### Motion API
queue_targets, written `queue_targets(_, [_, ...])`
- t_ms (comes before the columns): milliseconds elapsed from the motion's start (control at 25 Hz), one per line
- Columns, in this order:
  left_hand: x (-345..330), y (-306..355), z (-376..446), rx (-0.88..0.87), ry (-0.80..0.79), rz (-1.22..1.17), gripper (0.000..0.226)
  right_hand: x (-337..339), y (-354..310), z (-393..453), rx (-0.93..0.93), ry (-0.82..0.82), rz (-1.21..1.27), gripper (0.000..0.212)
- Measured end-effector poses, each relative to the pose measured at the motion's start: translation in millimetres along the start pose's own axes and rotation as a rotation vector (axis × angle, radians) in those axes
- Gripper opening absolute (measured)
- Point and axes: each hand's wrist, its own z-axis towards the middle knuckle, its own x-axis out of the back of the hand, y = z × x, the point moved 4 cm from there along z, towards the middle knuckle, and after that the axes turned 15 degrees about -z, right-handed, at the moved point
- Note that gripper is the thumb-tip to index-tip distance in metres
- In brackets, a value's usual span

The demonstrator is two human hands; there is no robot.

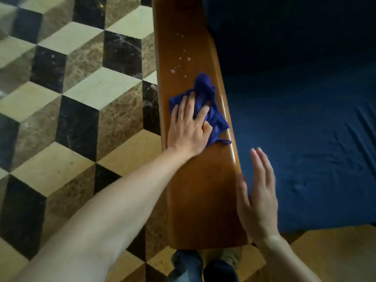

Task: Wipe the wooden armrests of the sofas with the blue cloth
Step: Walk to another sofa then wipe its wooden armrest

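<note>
A long glossy wooden armrest (201, 190) runs from the bottom centre up to the top of the head view. A crumpled blue cloth (205, 94) lies on its middle, and my left hand (188, 129) presses flat on the cloth with fingers spread. Several white droplets (180, 62) dot the wood just beyond the cloth. My right hand (258, 198) hovers open beside the near right edge of the armrest, fingers straight, holding nothing.
The dark blue sofa seat (305, 139) fills the right side. A tiled floor (71, 88) with a cube pattern in cream, brown and black lies to the left. My feet (201, 265) show below the armrest's near end.
</note>
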Motion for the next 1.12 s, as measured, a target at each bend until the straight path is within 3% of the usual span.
queue_targets(80, [-9.1,2.8,-57.2,0.222,-0.017,-0.025,0.055,-20.2,-35.7,51.7,0.191,-0.026,-0.129,0.057])
queue_targets(240, [1.4,43.1,-217.0,0.242,-0.147,-0.115,0.060,-63.5,-74.3,122.0,0.236,-0.151,-0.331,0.055])
queue_targets(320, [8.2,12.3,-166.3,0.347,-0.153,-0.219,0.060,-76.8,-84.5,128.0,0.238,-0.144,-0.456,0.054])
queue_targets(400, [17.9,-36.5,-41.9,0.427,-0.049,-0.375,0.058,-81.3,-88.8,132.3,0.244,-0.075,-0.525,0.053])
queue_targets(560, [25.8,-100.1,164.8,0.338,0.067,-0.136,0.054,-88.7,-89.9,133.8,0.233,-0.057,-0.553,0.055])
queue_targets(640, [18.1,-98.0,173.7,0.199,-0.003,-0.006,0.053,-92.8,-88.5,137.9,0.202,-0.048,-0.534,0.059])
queue_targets(760, [18.0,-67.5,59.2,-0.183,-0.204,-0.021,0.053,-88.9,-87.6,137.4,0.170,-0.044,-0.462,0.069])
queue_targets(800, [23.6,-67.7,30.4,-0.216,-0.245,-0.057,0.055,-86.8,-90.1,135.5,0.174,-0.043,-0.442,0.072])
queue_targets(880, [27.7,-92.9,62.4,-0.165,-0.189,-0.076,0.055,-82.5,-97.0,136.4,0.191,-0.018,-0.439,0.078])
queue_targets(960, [34.6,-113.6,161.2,0.128,-0.019,-0.086,0.057,-83.5,-100.8,139.7,0.212,-0.021,-0.471,0.080])
queue_targets(1040, [37.6,-111.9,260.0,0.379,-0.009,-0.107,0.060,-86.8,-99.6,143.9,0.218,-0.021,-0.485,0.080])
queue_targets(1080, [31.3,-102.1,283.3,0.384,-0.030,-0.093,0.060,-89.1,-97.3,145.1,0.222,-0.018,-0.487,0.080])
queue_targets(1120, [20.8,-89.5,286.5,0.252,-0.058,-0.061,0.059,-90.7,-94.5,144.8,0.224,-0.014,-0.491,0.079])
